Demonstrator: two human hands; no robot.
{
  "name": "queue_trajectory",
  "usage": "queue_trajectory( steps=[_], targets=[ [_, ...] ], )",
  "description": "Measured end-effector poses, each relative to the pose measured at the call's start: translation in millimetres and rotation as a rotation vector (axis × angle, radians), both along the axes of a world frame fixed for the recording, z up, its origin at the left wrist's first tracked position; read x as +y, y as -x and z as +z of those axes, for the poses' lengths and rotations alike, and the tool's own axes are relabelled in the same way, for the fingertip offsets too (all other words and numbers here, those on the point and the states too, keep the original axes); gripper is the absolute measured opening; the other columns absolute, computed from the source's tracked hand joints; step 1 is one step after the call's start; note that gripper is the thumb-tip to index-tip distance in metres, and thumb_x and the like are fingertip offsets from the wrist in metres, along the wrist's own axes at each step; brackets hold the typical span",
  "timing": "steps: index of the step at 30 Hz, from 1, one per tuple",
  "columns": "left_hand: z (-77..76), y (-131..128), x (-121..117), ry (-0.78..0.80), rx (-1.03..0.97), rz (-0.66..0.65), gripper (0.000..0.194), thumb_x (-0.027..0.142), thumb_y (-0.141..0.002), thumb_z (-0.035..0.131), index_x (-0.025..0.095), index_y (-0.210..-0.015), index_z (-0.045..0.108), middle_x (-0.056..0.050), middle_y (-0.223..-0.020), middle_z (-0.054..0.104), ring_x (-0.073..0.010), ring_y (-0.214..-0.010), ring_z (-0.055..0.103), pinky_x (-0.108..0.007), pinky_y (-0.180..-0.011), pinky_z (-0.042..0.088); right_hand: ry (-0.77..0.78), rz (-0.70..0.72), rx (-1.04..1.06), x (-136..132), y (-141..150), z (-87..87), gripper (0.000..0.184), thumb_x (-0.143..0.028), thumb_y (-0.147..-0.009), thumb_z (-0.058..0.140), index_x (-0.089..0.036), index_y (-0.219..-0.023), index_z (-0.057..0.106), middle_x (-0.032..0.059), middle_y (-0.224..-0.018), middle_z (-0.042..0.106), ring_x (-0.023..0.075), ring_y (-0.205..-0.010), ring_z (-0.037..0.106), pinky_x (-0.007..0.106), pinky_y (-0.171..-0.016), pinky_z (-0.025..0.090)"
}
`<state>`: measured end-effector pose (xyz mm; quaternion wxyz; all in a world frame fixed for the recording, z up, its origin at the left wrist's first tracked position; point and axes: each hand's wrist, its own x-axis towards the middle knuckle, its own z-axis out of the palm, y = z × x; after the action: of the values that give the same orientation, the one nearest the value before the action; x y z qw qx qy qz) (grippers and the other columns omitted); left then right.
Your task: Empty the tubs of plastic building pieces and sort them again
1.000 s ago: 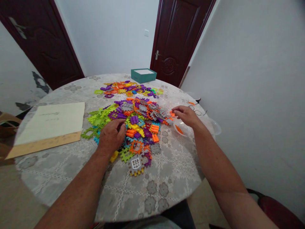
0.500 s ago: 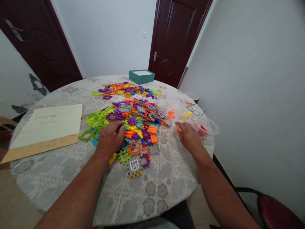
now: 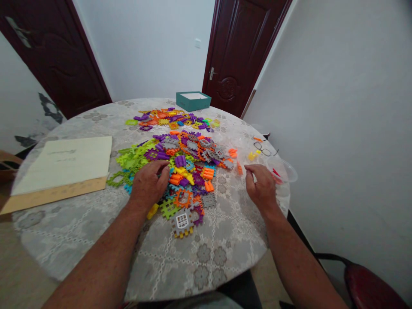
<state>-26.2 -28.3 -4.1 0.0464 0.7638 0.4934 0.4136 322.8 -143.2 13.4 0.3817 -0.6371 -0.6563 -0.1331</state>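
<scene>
My left hand [image 3: 148, 182] rests against the left side of a heap of plastic building pieces [image 3: 189, 146]. Its fingers are curved with a gap between thumb and forefinger, and I see nothing held in it. Beside its fingertips lie a purple ribbed piece [image 3: 180, 161] and a yellow piece [image 3: 184, 175]. To the right of the heap, my right hand [image 3: 261, 185] is open, with thumb and forefinger apart and nothing in them. Just left of its fingertips, an orange piece [image 3: 239, 168] is on the cloth. A grey piece with a white window [image 3: 183, 221] lies nearest me.
Behind the heap is a second spread of pieces [image 3: 174, 119], with a green box [image 3: 193, 101] beyond it. A paper folder [image 3: 64, 165] lies left. On the right are eyeglasses [image 3: 262, 149], yellow pieces [image 3: 253, 155] and a clear plastic tub [image 3: 288, 171].
My right hand has drawn back to the right, away from the orange piece, which now shows clear of its fingers. My left hand has barely moved.
</scene>
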Motion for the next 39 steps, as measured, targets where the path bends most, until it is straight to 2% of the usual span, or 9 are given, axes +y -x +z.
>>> queue_trajectory(
  steps=[3, 7, 10, 13, 17, 22, 30, 35, 39],
  targets=[
    [-2.2, 0.0, 1.0, 0.002, 0.004, -0.007, 0.03, 0.037, -0.096, 0.054, 0.021, -0.109, 0.076, -0.009, -0.109, 0.08, -0.0271, -0.103, 0.075, -0.038, -0.1, 0.055, 0.165, 0.164, 0.017, -12.1, 27.4, -1.7, 0.025, -0.021, -0.102, 0.048, -0.021, -0.114, 0.07, 0.0115, -0.109, 0.073, 0.0243, -0.104, 0.068, 0.038, -0.097, 0.055],
    [-3.9, 0.2, 1.4, -0.009, 0.02, -0.026, 0.03, 0.038, -0.097, 0.053, 0.022, -0.111, 0.075, -0.009, -0.11, 0.08, -0.027, -0.102, 0.074, -0.038, -0.1, 0.055, 0.401, 0.29, -0.103, -11.7, 51.4, 0.1, 0.026, -0.025, -0.102, 0.054, -0.023, -0.122, 0.07, 0.0117, -0.128, 0.07, 0.0247, -0.119, 0.066, 0.039, -0.103, 0.054],
    [-2.2, 0.5, 0.7, 0.002, 0.021, -0.024, 0.031, 0.039, -0.098, 0.053, 0.022, -0.111, 0.075, -0.009, -0.11, 0.08, -0.0273, -0.102, 0.074, -0.039, -0.099, 0.055, 0.286, 0.139, -0.065, -4.4, 40.4, 10.2, 0.026, -0.025, -0.104, 0.05, -0.023, -0.12, 0.07, 0.0127, -0.129, 0.068, 0.0246, -0.12, 0.065, 0.038, -0.104, 0.054],
    [-0.3, 0.7, 0.1, -0.005, 0.029, -0.031, 0.031, 0.039, -0.098, 0.053, 0.021, -0.111, 0.075, -0.01, -0.112, 0.08, -0.0275, -0.104, 0.074, -0.039, -0.1, 0.055, 0.206, -0.15, -0.065, -0.3, 15.9, 16.8, 0.03, -0.024, -0.104, 0.051, -0.019, -0.128, 0.067, 0.0174, -0.137, 0.064, 0.0284, -0.121, 0.064, 0.039, -0.1, 0.054],
    [-0.8, 1.0, 1.2, -0.03, 0.062, -0.034, 0.031, 0.038, -0.099, 0.053, 0.02, -0.111, 0.075, -0.009, -0.112, 0.08, -0.0267, -0.104, 0.075, -0.038, -0.1, 0.056, 0.481, -0.381, -0.183, -2.7, 2.8, 7.2, 0.033, -0.025, -0.106, 0.047, -0.016, -0.132, 0.065, 0.0182, -0.13, 0.067, 0.0289, -0.113, 0.068, 0.037, -0.089, 0.055],
    [-1.7, 1.5, 2.9, -0.014, 0.086, -0.012, 0.032, 0.038, -0.1, 0.053, 0.02, -0.113, 0.076, -0.008, -0.112, 0.08, -0.0256, -0.102, 0.075, -0.037, -0.097, 0.056, 0.67, -0.343, -0.308, -10.7, 19.2, -11.6, 0.033, -0.02, -0.108, 0.039, -0.019, -0.127, 0.066, 0.0125, -0.126, 0.068, 0.0221, -0.1, 0.07, 0.03, -0.076, 0.052],
    [-2.1, 1.6, 2.8, -0.012, 0.085, 0.006, 0.032, 0.038, -0.099, 0.054, 0.02, -0.112, 0.076, -0.008, -0.108, 0.08, -0.0258, -0.098, 0.076, -0.037, -0.095, 0.058, 0.588, -0.34, -0.287, -11.3, 12.4, -10.9, 0.025, -0.02, -0.107, 0.046, -0.019, -0.118, 0.068, 0.0109, -0.117, 0.07, 0.0211, -0.097, 0.068, 0.028, -0.073, 0.047],
    [-2.2, 2.1, 3.0, -0.026, 0.07, -0.022, 0.031, 0.038, -0.099, 0.054, 0.019, -0.111, 0.076, -0.009, -0.111, 0.08, -0.0261, -0.102, 0.076, -0.037, -0.099, 0.057, 0.271, -0.268, -0.14, -8.6, -4.4, -12.5, 0.023, -0.023, -0.106, 0.047, -0.017, -0.105, 0.069, 0.0122, -0.105, 0.071, 0.0232, -0.095, 0.067, 0.032, -0.08, 0.049],
    [-2.6, 2.2, 3.0, -0.025, 0.07, -0.024, 0.03, 0.037, -0.099, 0.054, 0.019, -0.11, 0.076, -0.009, -0.11, 0.08, -0.0262, -0.103, 0.076, -0.038, -0.1, 0.057, 0.051, -0.134, 0.028, -4.9, -9.8, 0.5, 0.021, -0.028, -0.103, 0.052, -0.017, -0.101, 0.069, 0.0122, -0.098, 0.073, 0.0238, -0.091, 0.068, 0.036, -0.084, 0.052]
  ],
)
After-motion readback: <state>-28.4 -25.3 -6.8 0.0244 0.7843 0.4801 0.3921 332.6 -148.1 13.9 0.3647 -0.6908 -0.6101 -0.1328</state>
